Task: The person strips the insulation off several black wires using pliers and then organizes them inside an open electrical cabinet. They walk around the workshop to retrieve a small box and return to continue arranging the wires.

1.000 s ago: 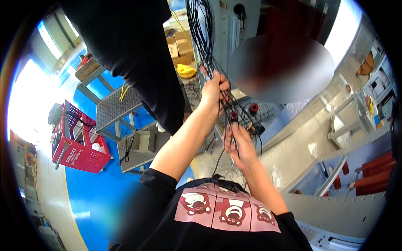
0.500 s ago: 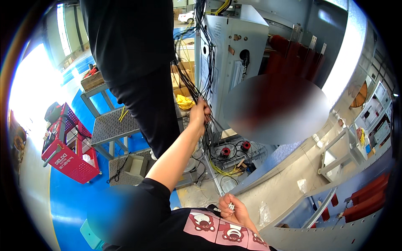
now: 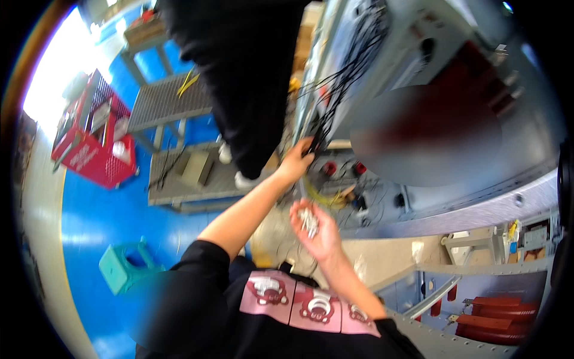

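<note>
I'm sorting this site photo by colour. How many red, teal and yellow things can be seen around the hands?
Red: 3, namely the crate and two round connectors
Teal: 1, the step stool
Yellow: 1, the wire tangle
Total: 5
The left hand grips the black cable bundle; the right hand cups small white pieces.

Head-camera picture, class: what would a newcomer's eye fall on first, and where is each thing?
First, the left hand stretched up at the centre, gripping a bundle of black cables that hangs from the grey cabinet. Just below it the right hand lies palm-up with small pale pieces in it. At far left a red crate stands on the bright blue floor.
</note>
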Tool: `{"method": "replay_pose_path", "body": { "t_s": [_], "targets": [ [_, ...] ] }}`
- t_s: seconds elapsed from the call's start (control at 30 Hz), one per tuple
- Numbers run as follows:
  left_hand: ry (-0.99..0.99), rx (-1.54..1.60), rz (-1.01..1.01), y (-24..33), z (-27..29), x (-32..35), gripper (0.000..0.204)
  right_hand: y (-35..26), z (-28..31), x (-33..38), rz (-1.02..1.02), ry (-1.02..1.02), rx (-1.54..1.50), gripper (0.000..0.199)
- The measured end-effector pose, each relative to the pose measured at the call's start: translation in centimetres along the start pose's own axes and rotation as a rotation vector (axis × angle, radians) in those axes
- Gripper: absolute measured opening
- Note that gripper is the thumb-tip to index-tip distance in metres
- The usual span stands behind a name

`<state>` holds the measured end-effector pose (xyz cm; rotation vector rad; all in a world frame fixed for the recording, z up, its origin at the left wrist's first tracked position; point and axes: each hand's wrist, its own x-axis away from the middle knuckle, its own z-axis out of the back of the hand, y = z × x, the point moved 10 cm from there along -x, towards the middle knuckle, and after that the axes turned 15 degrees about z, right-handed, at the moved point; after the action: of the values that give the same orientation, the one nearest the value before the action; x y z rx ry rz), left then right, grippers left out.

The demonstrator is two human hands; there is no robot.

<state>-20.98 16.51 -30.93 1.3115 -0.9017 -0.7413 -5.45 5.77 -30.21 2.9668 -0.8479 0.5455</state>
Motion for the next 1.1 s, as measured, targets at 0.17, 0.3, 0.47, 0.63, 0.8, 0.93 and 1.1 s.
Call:
{"method": "replay_pose_path", "body": {
  "t_s": [0.17, 0.3, 0.47, 0.63, 0.8, 0.93, 1.1],
  "targets": [
    [-0.095, 0.226, 0.139, -7.0, 6.0, 4.6, 0.039, 8.7, -1.4, -4.7, -0.141, 0.04, 0.046, 0.034],
    [-0.264, 0.437, 0.055, -15.1, 9.5, 8.4, 0.036, 16.4, -0.6, -9.8, -0.259, 0.099, 0.062, 0.034],
    [0.09, 0.09, 0.296, -21.5, 17.7, 17.4, 0.034, 24.7, 6.3, -17.7, -0.413, 0.2, 0.314, 0.027],
    [0.489, 0.464, 0.75, -34.3, 26.8, 30.5, 0.019, 32.5, 14.6, -29.1, -0.414, 0.318, 0.527, 0.022],
    [0.844, 0.601, 0.904, -40.3, 32.0, 41.3, 0.015, 38.9, 20.6, -40.2, -0.329, 0.313, 0.74, 0.02],
    [0.879, 0.603, 0.944, -40.9, 33.0, 42.7, 0.015, 40.1, 24.8, -45.4, -0.261, 0.295, 0.99, 0.034],
    [0.815, 0.653, 0.939, -41.9, 31.8, 41.4, 0.014, 40.5, 23.6, -44.2, -0.264, 0.364, 1.066, 0.06]
  ]
}}
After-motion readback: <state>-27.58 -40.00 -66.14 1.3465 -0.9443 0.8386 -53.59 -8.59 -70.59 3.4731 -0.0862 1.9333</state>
